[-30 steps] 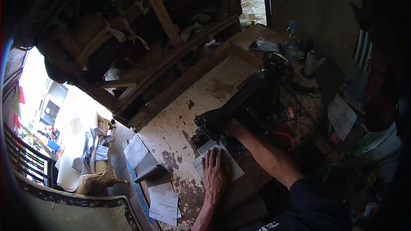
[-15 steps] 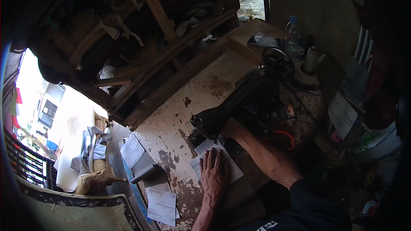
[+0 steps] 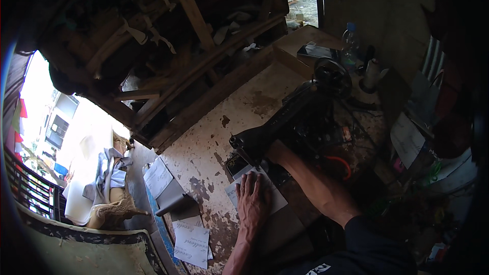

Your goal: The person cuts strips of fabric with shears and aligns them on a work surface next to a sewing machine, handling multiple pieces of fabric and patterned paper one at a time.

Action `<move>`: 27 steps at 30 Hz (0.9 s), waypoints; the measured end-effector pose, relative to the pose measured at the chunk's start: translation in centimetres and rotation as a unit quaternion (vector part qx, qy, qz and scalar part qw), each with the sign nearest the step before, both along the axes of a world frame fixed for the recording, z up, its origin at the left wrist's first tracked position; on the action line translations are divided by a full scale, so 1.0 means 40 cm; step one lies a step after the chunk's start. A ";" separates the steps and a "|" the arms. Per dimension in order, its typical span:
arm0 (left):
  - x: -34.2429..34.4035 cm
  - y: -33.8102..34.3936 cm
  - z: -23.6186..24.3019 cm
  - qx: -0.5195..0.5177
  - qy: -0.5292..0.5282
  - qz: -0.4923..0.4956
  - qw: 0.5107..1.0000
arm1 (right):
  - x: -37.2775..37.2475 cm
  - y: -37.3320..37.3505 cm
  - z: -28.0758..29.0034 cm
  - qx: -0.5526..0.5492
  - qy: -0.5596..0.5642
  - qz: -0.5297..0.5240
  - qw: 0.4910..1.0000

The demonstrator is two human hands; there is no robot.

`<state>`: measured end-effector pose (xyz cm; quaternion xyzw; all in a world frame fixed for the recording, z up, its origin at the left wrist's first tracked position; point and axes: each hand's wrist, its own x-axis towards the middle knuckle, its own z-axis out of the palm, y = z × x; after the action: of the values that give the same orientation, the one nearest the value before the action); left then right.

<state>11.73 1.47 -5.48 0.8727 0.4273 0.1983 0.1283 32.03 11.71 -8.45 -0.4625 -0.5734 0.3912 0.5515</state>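
My left hand [image 3: 252, 198] lies flat, fingers stretched out, on a pale grey sheet-like piece [image 3: 278, 202] with script on it. The far edge of that piece lies beneath the head of a black sewing machine [image 3: 267, 131]. My right hand [image 3: 275, 152] reaches in under the machine's arm, close to the needle area; its fingers are hidden behind the machine. At the machine's far end is the dark handwheel [image 3: 332, 77].
Left on the worn table [image 3: 204, 132] lie printed pieces [image 3: 191, 243] and a dark folded strip [image 3: 177, 204]. A thread cone [image 3: 371, 74], a plastic bottle [image 3: 350, 43] and a phone-like device [image 3: 318, 52] stand or lie beyond the machine. A wooden rack [image 3: 188, 10] borders the far side.
The whole view has shifted slightly. My left hand and the pale piece have slid a little way toward the machine's needle end; my right hand stays under the arm.
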 end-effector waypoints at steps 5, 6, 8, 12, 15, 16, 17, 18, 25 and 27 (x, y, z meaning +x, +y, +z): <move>0.006 0.019 -0.008 0.012 0.002 -0.005 1.000 | -0.004 -0.008 0.016 -0.049 0.125 0.012 0.991; 0.006 0.024 -0.015 0.012 0.000 0.000 1.000 | -0.008 -0.013 0.019 -0.049 0.126 0.012 0.991; 0.008 0.040 -0.022 0.015 -0.003 0.004 1.000 | -0.013 -0.017 0.029 -0.057 0.155 0.002 0.986; 0.009 0.063 -0.017 0.018 -0.009 0.009 1.000 | -0.013 -0.015 0.034 -0.050 0.125 0.007 0.991; 0.022 0.081 -0.014 0.027 -0.022 -0.002 0.999 | 0.004 -0.038 0.048 -0.032 0.111 -0.009 0.993; 0.022 0.090 -0.016 0.035 -0.026 -0.005 0.999 | 0.006 -0.042 0.059 -0.019 0.039 -0.016 0.999; 0.021 0.098 -0.016 0.035 -0.026 -0.006 0.999 | 0.009 -0.044 0.065 -0.006 -0.034 -0.023 0.999; 0.021 0.105 -0.015 0.034 -0.030 -0.005 0.999 | 0.009 -0.042 0.061 0.005 -0.073 -0.029 0.997; 0.018 0.154 -0.019 0.059 -0.057 -0.015 0.997 | -0.014 -0.019 0.027 0.038 -0.072 -0.035 0.996; 0.011 0.176 -0.027 0.060 -0.060 -0.022 0.996 | -0.021 -0.016 0.027 0.043 -0.069 -0.043 0.996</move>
<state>12.17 8.50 -6.55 0.8746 0.3867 0.2726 0.1058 31.20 11.09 -7.36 -0.4886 -0.6059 0.3090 0.5465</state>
